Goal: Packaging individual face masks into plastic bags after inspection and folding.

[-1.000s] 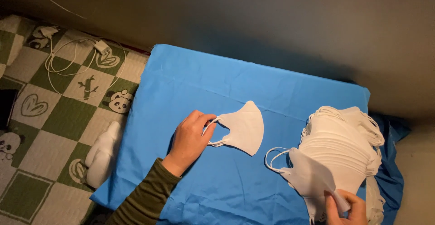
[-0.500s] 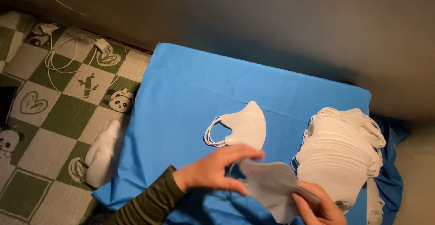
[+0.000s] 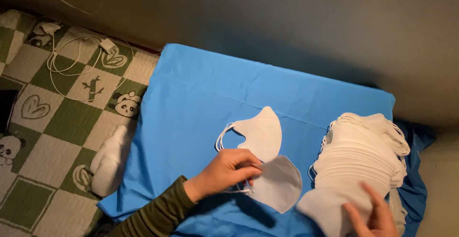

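One possible screen; no packages, labels or signs.
A dark flat rectangle (image 3: pixel 6 109) lies on the checked cover, well left of the left hand (image 3: pixel 227 172) pinching a mask (image 3: pixel 279 184). It is too cropped to tell if it is a screen.

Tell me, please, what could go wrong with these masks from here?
1. The tall leaning stack of white fabric masks might slide toward the blue cloth's right edge as the right hand presses its lowest mask.
2. The folded white mask in the left hand's grip overlaps the flat white mask; their ear loops could tangle.
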